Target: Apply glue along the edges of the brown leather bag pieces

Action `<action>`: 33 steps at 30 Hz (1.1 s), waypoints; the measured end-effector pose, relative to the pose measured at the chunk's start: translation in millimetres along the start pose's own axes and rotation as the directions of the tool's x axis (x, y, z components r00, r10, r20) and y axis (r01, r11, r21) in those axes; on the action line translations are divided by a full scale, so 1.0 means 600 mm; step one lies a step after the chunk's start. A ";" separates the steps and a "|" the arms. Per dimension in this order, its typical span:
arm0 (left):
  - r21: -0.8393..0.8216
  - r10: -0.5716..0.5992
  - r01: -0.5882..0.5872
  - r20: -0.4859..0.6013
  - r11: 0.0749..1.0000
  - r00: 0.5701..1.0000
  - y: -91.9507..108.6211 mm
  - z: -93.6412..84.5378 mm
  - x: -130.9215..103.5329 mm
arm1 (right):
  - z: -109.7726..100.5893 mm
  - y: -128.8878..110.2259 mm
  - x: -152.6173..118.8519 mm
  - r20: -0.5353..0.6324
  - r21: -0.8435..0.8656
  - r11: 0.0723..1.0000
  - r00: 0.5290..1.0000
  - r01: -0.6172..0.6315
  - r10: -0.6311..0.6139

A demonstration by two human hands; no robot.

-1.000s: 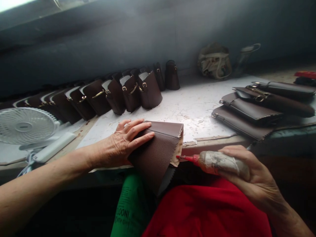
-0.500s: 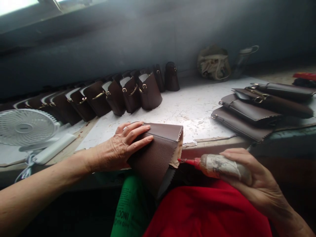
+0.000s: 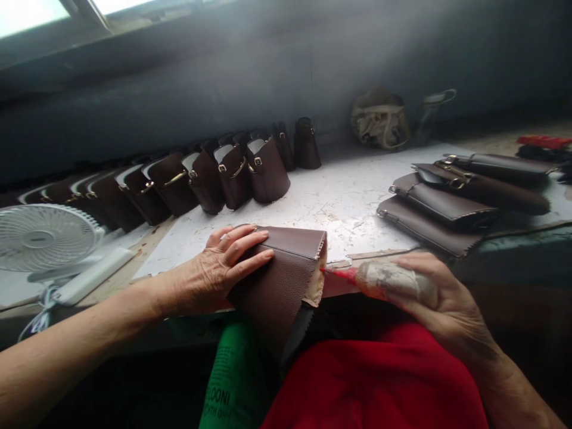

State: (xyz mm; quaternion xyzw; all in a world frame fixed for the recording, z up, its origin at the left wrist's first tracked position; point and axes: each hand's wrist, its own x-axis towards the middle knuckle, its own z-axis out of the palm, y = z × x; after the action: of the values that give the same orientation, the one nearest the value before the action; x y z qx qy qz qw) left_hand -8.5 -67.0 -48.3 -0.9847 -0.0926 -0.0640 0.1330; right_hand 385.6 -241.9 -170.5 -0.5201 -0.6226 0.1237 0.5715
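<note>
From here I see a brown bag (image 3: 279,283) tipped on its side, its open end (image 3: 316,285) zigzag-edged and tan inside. Beside that end, a grubby bottle (image 3: 393,281) points sideways, its thin red tip (image 3: 345,274) right by the tan.

The left grip (image 3: 218,268) covers part of the brown leather piece (image 3: 281,289). Marks (image 3: 381,273) on the squeeze bottle (image 3: 404,285) are too blurred to read. The left edge cuts off the white fan (image 3: 38,239), the bottom edge the green cylinder (image 3: 235,369). The red object (image 3: 543,142) at right is too indistinct to identify.
</note>
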 end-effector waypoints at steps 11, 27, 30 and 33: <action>-0.028 0.000 0.000 -0.006 1.000 1.000 -0.002 0.004 0.000 | 0.004 0.017 0.025 -0.073 0.006 0.993 0.990 -0.120 0.120; 0.002 0.020 -0.020 -0.016 1.000 1.000 -0.002 0.011 -0.011 | 0.002 -0.015 -0.027 0.048 0.079 0.995 0.998 -0.055 0.051; -0.004 0.014 -0.014 -0.017 1.000 1.000 -0.003 0.012 -0.012 | 0.004 -0.010 -0.021 -0.046 0.076 0.996 0.998 -0.038 0.042; 0.005 0.013 -0.013 -0.003 1.000 1.000 -0.004 0.012 -0.012 | 0.004 0.002 -0.017 -0.094 0.068 0.995 0.992 -0.077 0.083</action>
State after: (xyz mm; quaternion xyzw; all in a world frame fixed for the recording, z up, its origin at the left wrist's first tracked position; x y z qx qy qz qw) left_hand -15.4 -63.9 -55.5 -0.9849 -0.0860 -0.0643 0.1360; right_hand 382.1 -248.4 -178.0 -0.5315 -0.5684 0.1410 0.6120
